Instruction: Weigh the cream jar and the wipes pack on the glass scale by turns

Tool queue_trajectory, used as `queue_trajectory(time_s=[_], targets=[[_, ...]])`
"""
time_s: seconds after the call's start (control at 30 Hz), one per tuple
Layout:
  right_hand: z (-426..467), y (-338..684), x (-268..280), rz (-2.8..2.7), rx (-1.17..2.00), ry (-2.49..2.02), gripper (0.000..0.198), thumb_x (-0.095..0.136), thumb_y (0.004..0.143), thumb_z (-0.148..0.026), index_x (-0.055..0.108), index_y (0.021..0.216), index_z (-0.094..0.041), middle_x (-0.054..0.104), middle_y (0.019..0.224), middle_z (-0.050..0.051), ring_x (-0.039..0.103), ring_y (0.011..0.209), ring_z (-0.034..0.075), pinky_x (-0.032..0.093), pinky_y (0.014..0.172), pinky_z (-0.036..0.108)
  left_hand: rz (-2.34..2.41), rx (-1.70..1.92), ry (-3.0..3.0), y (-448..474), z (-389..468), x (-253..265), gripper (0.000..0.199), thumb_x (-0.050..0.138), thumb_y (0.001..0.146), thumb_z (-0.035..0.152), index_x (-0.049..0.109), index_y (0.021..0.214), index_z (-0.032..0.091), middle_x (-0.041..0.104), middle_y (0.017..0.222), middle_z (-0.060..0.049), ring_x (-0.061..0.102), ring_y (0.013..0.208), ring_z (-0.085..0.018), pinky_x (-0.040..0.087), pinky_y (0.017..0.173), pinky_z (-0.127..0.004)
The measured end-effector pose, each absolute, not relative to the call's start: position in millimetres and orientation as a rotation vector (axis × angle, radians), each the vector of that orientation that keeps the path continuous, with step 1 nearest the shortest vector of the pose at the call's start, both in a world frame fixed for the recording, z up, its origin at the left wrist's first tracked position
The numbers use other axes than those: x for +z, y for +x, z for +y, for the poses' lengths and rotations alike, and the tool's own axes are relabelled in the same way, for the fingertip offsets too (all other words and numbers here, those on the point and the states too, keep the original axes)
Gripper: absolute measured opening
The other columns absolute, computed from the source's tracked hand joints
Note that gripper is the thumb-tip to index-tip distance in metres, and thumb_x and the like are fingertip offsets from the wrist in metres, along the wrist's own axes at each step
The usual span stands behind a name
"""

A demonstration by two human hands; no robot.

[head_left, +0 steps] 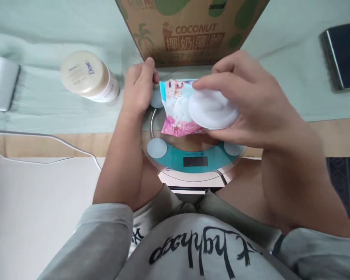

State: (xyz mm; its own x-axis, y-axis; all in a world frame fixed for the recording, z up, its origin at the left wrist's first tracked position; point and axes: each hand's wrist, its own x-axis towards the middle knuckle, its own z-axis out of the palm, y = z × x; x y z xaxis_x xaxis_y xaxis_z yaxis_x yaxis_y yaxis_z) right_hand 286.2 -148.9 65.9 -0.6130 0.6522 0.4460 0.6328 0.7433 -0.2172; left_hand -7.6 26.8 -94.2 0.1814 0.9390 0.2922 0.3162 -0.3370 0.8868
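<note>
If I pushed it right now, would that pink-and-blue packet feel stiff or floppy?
The packet would probably give a little, since its printed edges look wavy. Its white lid seems likelier to stay stiff, being smooth and moulded-looking.

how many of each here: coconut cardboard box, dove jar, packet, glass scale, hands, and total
Cardboard box: 1
Jar: 1
Packet: 1
Glass scale: 1
Hands: 2 (left hand, right hand)
Total: 6

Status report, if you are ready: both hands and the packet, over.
Right grip: closed on white-lidded packet, over glass scale. Left grip: curled at scale's edge, hold unclear. Carton just beyond.
</note>
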Motion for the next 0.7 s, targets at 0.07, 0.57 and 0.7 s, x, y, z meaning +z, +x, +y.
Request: queue_trajectory(time_s=[0.07, 0.57, 0.7], targets=[[-147.6, 288.2, 57.9, -2.464, 0.085, -0.967, 0.062, 0.064, 0.102, -0.056, 0.057, 0.156, -0.025, 0.057, 0.131, 0.011, 0.064, 0.115, 0.018, 0.057, 0.092, 0.034, 1.249, 1.077, 1.73, -10.6, 30.2, -91.8, 0.079, 0.052, 0.102, 0.091, 0.054, 0.059, 0.024, 0.036, 0.05, -0.001, 0.034, 0.06, -0.018, 0.029, 0.069, -0.044], [-152.6, 278.2, 53.9, -2.414, 0.133, -1.014, 0.068, 0.058, 0.104, -0.074, 0.062, 0.155, -0.029, 0.063, 0.14, 0.008, 0.067, 0.124, 0.022, 0.057, 0.104, 0.043, 1.213, 1.135, 1.675, -4.4, 8.7, -60.3, 0.085, 0.059, 0.073, 0.113, 0.058, 0.058, 0.029, 0.039, 0.051, -0.003, 0.035, 0.056, -0.019, 0.032, 0.064, -0.045], [-151.7, 284.0, 49.5, -2.254, 0.15, -1.052, 0.057, 0.046, 0.114, -0.059, 0.064, 0.15, -0.018, 0.063, 0.149, 0.011, 0.067, 0.139, 0.018, 0.059, 0.114, 0.036, 1.173, 1.318, 1.703, -2.3, -21.9, -20.0, 0.087, 0.06, 0.068, 0.116, 0.061, 0.065, 0.029, 0.044, 0.059, -0.004, 0.041, 0.06, -0.021, 0.035, 0.063, -0.044]])
